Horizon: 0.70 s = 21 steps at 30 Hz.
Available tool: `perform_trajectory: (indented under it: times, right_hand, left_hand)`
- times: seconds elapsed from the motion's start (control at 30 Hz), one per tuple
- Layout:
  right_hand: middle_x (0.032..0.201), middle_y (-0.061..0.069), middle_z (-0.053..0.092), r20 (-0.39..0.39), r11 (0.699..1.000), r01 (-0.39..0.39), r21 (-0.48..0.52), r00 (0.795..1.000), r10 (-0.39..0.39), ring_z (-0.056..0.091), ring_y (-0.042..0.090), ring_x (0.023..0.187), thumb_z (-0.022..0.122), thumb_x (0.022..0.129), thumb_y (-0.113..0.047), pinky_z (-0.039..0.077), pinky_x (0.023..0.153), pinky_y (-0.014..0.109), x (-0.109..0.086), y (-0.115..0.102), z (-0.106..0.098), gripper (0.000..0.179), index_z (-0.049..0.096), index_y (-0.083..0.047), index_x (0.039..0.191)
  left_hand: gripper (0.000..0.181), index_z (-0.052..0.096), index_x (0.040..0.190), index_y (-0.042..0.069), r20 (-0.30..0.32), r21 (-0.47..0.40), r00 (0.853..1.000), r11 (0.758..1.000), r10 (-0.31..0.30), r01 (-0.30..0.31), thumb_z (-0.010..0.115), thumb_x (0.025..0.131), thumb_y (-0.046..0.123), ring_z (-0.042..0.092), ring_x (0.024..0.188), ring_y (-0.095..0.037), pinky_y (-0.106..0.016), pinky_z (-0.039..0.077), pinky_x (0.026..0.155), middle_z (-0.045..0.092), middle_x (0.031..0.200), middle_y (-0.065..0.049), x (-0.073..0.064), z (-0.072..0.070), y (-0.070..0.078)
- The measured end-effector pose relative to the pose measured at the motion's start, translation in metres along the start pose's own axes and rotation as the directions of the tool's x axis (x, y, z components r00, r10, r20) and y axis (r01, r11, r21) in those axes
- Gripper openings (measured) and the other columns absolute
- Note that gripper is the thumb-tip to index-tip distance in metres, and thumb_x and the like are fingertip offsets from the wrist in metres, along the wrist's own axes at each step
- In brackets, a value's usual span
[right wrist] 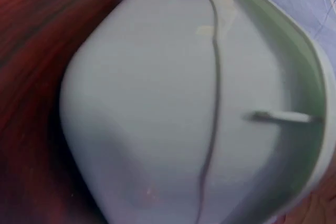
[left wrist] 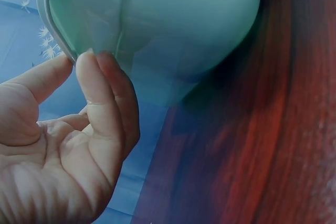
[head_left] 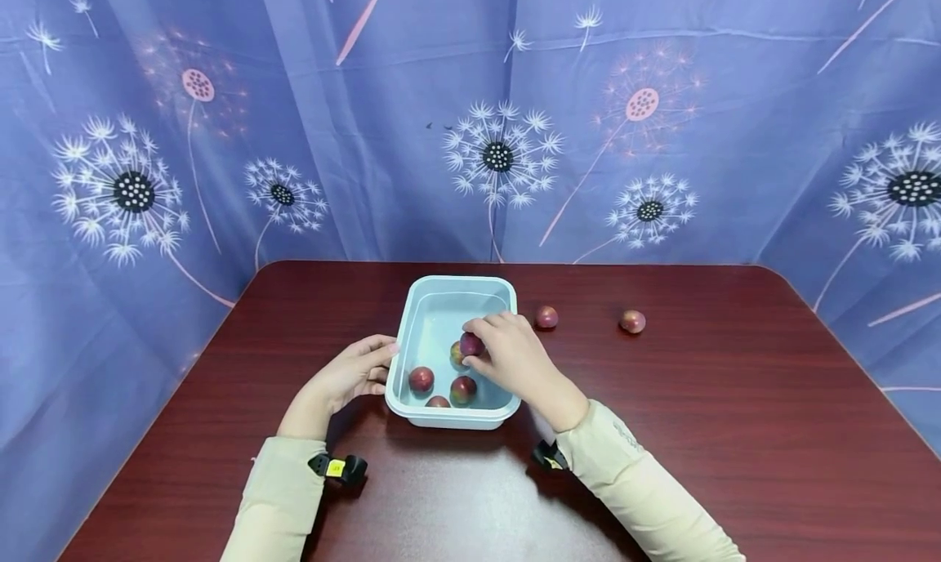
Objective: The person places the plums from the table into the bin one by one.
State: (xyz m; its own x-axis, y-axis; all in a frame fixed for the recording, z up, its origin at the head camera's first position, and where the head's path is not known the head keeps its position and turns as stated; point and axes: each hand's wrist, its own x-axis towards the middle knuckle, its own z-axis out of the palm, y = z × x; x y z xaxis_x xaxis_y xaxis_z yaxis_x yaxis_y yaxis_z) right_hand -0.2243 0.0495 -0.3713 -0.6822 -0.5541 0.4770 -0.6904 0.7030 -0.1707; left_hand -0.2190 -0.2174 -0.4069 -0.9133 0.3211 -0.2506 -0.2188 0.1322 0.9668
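A light blue plastic box (head_left: 428, 301) stands on the table, and several round purple-red fruits lie in it, such as one at the left (head_left: 421, 380) and a greenish-red one (head_left: 463, 390) near the front. My left hand (head_left: 358, 374) pinches the box's left rim between thumb and fingers; the left wrist view shows the fingertips (left wrist: 86, 59) there. Over the box's inside, my right hand (head_left: 507, 354) grips a dark purple fruit (head_left: 471, 344) between thumb and fingers. That fruit partly covers a yellowish one (head_left: 457, 354). In the right wrist view the box's outer wall (right wrist: 142, 93) hides the held fruit.
Two more purple-red fruits lie right of the box, one close to it (head_left: 546, 317) and one farther off (head_left: 632, 322). The dark red wooden table (head_left: 735, 399) ends at the back before a blue curtain (head_left: 412, 137) with a dandelion print.
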Motion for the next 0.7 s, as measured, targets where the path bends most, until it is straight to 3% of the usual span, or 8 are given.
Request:
perform_trajectory:
  times: [0.3,0.7]
  right_hand:
    - [0.085,0.005,0.066,0.026,1.0,-0.002,-0.008,1.0,0.002,0.056,0.024,0.079,0.081,0.072,-0.022,0.045,0.071,0.039,-0.0015,0.0019,0.005,0.034,0.065,-0.009,0.099]
    - [0.086,0.005,0.067,0.101,0.999,-0.014,-0.034,0.995,0.018,0.058,0.024,0.083,0.08,0.074,-0.022,0.046,0.077,0.039,-0.0026,0.0037,0.0079,0.033,0.067,-0.008,0.101]
  left_hand:
    - [0.049,0.039,0.133,-0.006,-0.011,0.017,1.0,1.0,-0.016,0.016,0.05,0.099,0.027,0.062,0.076,-0.011,-0.023,0.052,0.066,0.062,0.095,-0.005,0.0001,0.0013,0.0017]
    - [0.049,0.038,0.134,-0.006,-0.006,0.016,1.0,1.0,-0.013,0.013,0.049,0.1,0.028,0.062,0.076,-0.01,-0.023,0.052,0.066,0.061,0.094,-0.002,0.0,0.0019,0.0014]
